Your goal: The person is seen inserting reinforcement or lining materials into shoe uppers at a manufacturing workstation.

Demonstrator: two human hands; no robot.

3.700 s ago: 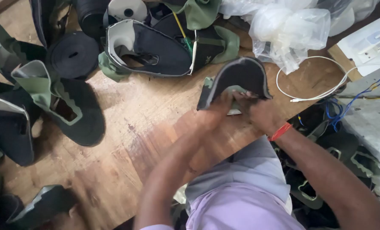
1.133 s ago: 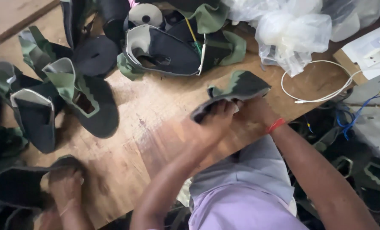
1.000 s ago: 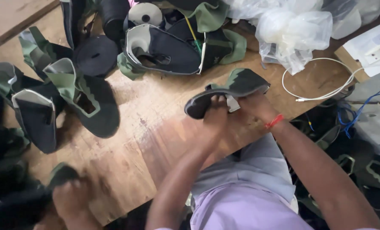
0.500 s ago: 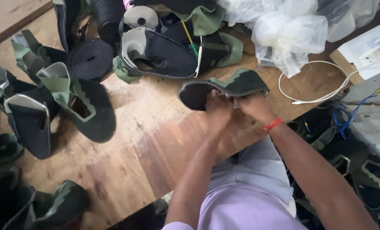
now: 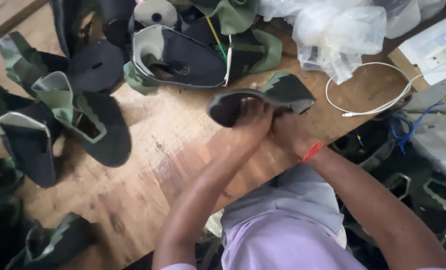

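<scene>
Both hands work one camouflage shoe upper (image 5: 263,97), held just above the wooden counter (image 5: 148,150) at its near edge. The left hand (image 5: 250,122) has its fingers (image 5: 255,107) curled and pressed into the dark open mouth of the piece, while the right hand (image 5: 288,132), marked by a red wristband (image 5: 312,151), closes on the underside near the green patterned end; the right fingers are hidden beneath the material, so how wide they spread cannot be told. The step in hand appears to be shaping or turning the soft upper. It is best done with the left fingers kept deep in the opening as a form, the right hand pulling evenly against them, and the piece held clear of the white cable (image 5: 368,107) to the right of the fingers and of the finished uppers (image 5: 183,57) just beyond the fingers. A second group of green and black uppers (image 5: 73,120) lies well to the left of the fingers, and crumpled clear plastic bags (image 5: 343,35) lie beyond and to the right. Compared with the view half a second ago, the upper sits slightly higher and more tilted, its dark mouth turned further toward the left hand. Compared with the earliest view, the piece now lies flatter and is no longer stood on edge.
</scene>
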